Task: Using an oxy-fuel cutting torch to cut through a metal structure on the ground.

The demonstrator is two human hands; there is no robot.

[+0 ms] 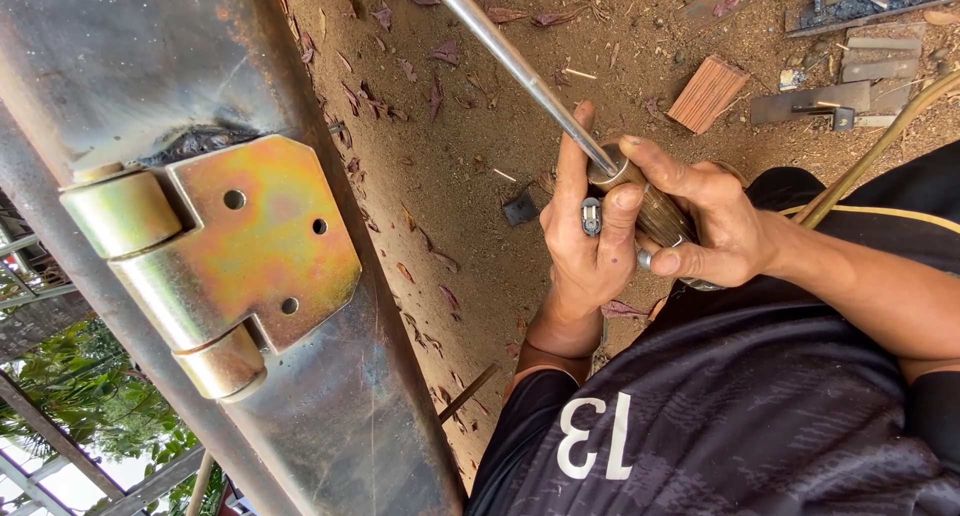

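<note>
Two hands are meeting close in front of the person's dark shirt [760, 416], and both are closing on the same tool. Going from the largest thing, a rusty steel beam [120, 56] is filling the left side of the view, and a yellowish metal hinge [225, 261] with three screw holes is sitting on it, well apart from the hands. Behind everything, brown dirt ground [450, 156] with dry leaves is showing, and a small brick piece [708, 94] and some flat metal scraps [850, 81] are lying on it near the top right.

The long silver rod [520, 66] is running from the top middle down into the brown tool handle [655, 211]. The right hand [705, 226] is wrapping firmly around this handle, with the thumb pressing near the place where the rod is entering. The left hand [590, 241] is holding just beside it, the fingers closing narrowly around the lower end of the rod and a small grey metal part [591, 216]. So the rod is lying between both grips and pointing away upward. A yellowish hose [880, 151] is passing over the right arm.
</note>
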